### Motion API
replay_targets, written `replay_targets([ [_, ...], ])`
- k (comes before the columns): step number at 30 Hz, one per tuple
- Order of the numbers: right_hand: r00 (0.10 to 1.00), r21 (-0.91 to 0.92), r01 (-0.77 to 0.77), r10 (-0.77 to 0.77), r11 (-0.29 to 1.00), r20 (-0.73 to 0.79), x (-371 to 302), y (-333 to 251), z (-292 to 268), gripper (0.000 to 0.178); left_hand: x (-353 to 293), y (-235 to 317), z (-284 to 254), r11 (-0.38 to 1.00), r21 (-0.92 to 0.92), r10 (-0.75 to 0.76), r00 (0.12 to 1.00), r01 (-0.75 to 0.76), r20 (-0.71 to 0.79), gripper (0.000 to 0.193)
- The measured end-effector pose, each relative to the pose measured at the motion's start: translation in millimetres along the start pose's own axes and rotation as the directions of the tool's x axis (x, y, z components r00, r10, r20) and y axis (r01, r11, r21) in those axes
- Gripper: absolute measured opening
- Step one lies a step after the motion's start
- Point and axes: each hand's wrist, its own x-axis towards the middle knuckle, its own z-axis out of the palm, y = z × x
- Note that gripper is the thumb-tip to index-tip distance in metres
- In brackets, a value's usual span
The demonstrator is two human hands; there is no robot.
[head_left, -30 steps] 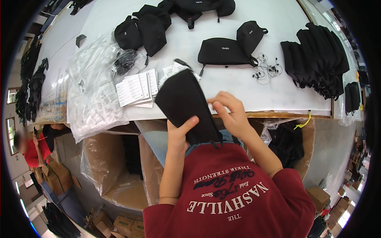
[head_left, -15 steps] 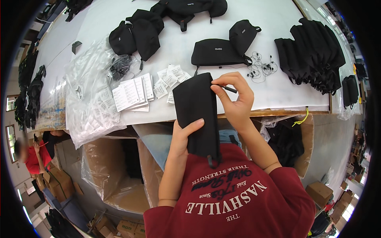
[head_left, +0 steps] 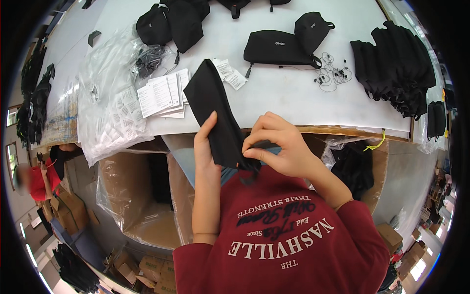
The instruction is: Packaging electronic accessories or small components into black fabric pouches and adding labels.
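My left hand [head_left: 206, 147] is closed round a black zip pouch [head_left: 210, 105], thumb on its face, holding it tilted in front of the table's edge. At the pouch's near end my right hand [head_left: 279, 147] pinches a dark zipper pull, mostly covered by the fingers. A small orange tag shows beside those fingertips. On the table beyond lie printed white sheets [head_left: 159, 95], small white packets [head_left: 232, 76] and finished-looking black pouches [head_left: 271, 48] with light lettering.
Clear plastic bags [head_left: 110, 98] with small packets spread over the table's left. Thin black cords with tags [head_left: 333, 73] lie right of centre, near stacked black pouches [head_left: 394, 73]. Below the edge stand plastic-lined cartons [head_left: 132, 191]. A person in red [head_left: 41, 181] is far left.
My right hand has moved from the pouch's far end down to its near end, along the zipped edge. The pouch's far end has swung left, still in my left hand.
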Motion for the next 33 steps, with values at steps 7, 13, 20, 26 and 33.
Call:
replay_targets([
  [7, 0.997, -0.009, 0.026, -0.026, 1.0, 0.071, 0, -5, 0, 0.01, -3, 4, -1, 0.999, -0.044, 0.02, 0.993, -0.025, -0.118, 0.023],
  [13, 0.989, -0.163, 0.052, -0.029, 0.985, 0.144, 1, 1, -12, 0.014, -4, 4, -8, 1.0, -0.012, 0.024, 0.993, -0.025, -0.117, 0.023],
  [20, 0.98, -0.35, 0.106, -0.158, 0.931, -0.122, 2, -16, -19, 0.023, -9, 9, -4, 0.988, -0.052, 0.146, 0.989, -0.147, -0.031, 0.029],
  [26, 0.988, -0.45, 0.128, -0.153, 0.884, -0.018, -3, -14, -8, 0.015, -13, 11, -1, 0.957, -0.011, 0.29, 0.955, -0.291, -0.066, 0.026],
  [33, 0.986, -0.49, 0.142, -0.168, 0.86, -0.009, -3, -12, -4, 0.012, -19, 11, 5, 0.896, 0.125, 0.442, 0.884, -0.426, -0.153, 0.027],
])
